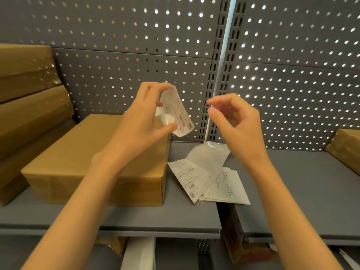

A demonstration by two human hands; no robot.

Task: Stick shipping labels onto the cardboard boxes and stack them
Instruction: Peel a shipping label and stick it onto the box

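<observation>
The left hand (144, 115) pinched a curled shipping label (178, 112), raised above the plain cardboard box (93, 152) lying on the grey shelf (155, 217). The right hand (236, 121) hung beside it, fingers loosely curled and holding nothing I could see. A backing sheet (206, 158) lay curled on the loose labels (196, 180) just right of the box. That box's top showed no label, so the sticking was not yet done, I judged. More boxes (29, 106) stood piled at the left, one (344, 149) far right; whether those carried labels I couldn't tell.
</observation>
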